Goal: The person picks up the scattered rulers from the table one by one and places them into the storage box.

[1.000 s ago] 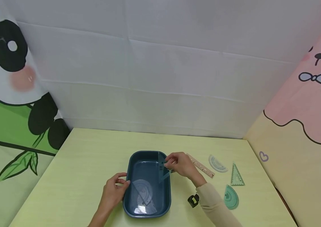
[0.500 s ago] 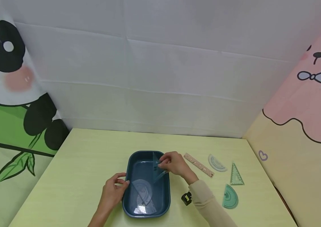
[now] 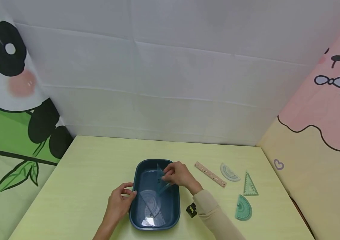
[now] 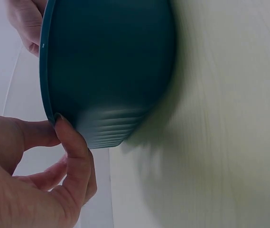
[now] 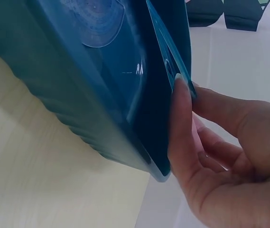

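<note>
A dark blue plastic basin [image 3: 171, 210] stands on the table, its rim pinched at the left side by my left hand [image 3: 121, 201]. The left wrist view shows thumb and index finger on that rim [image 4: 44, 80]. Over the basin's upper right part, my right hand [image 3: 179, 174] pinches a translucent blue set square [image 3: 159, 178] between thumb and fingers. In the right wrist view this set square [image 5: 165, 42] is tilted, seen nearly edge-on. A clear protractor [image 3: 154, 199] lies on the basin's floor, with a clear triangular piece [image 3: 157, 220] overlapping it.
Right of the basin lie a pinkish ruler [image 3: 210, 174], a clear protractor [image 3: 230, 172], a green set square [image 3: 250, 185] and a green protractor [image 3: 243, 208]. A black device [image 3: 191, 210] sits at the right wrist. Printed cloth walls surround the table [image 3: 97, 160].
My right hand has moved left with the blue set square, from the basin's right rim to further over its inside. The left hand keeps its place on the rim.
</note>
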The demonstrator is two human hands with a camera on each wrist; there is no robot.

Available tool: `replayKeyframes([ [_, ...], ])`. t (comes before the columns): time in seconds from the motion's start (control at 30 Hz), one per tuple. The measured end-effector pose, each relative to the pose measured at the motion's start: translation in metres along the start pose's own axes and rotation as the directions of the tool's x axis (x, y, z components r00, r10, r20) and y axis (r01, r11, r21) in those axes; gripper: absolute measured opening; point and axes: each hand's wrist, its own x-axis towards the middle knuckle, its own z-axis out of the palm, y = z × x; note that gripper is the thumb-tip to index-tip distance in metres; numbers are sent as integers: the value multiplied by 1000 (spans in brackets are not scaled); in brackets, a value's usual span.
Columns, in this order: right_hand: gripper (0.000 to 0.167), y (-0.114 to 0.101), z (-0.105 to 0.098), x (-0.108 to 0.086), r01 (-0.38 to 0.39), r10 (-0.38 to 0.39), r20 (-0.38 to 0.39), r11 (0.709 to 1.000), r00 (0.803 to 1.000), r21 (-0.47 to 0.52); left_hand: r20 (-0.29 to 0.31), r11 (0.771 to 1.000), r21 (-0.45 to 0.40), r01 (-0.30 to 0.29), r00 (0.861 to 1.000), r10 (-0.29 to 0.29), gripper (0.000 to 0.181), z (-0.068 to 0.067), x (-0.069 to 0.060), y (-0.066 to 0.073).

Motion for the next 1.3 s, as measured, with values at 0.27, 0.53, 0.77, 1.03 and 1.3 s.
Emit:
replayKeyframes([
  [0.27,20,-2,10,5,-59,59,12,998,998,20,3,1000,4,8,1000,-8,35,-1,-1,1],
  [0.53,18,-6,18,6,-55,55,19,998,998,26,4,1000,6,2,1000,-2,35,-1,-1,1],
  [0.77,17,-7,25,9,-56,55,33,998,998,23,10,1000,2,5,1000,-5,35,-2,-2,2],
  [1.03,15,-11,34,12,-36,36,25,999,999,-14,13,1000,-11,12,1000,-12,35,-1,-1,1],
  [1.3,15,-9,44,12,-53,54,21,997,998,-47,1,1000,-2,-3,1000,3,34,0,-1,-1],
])
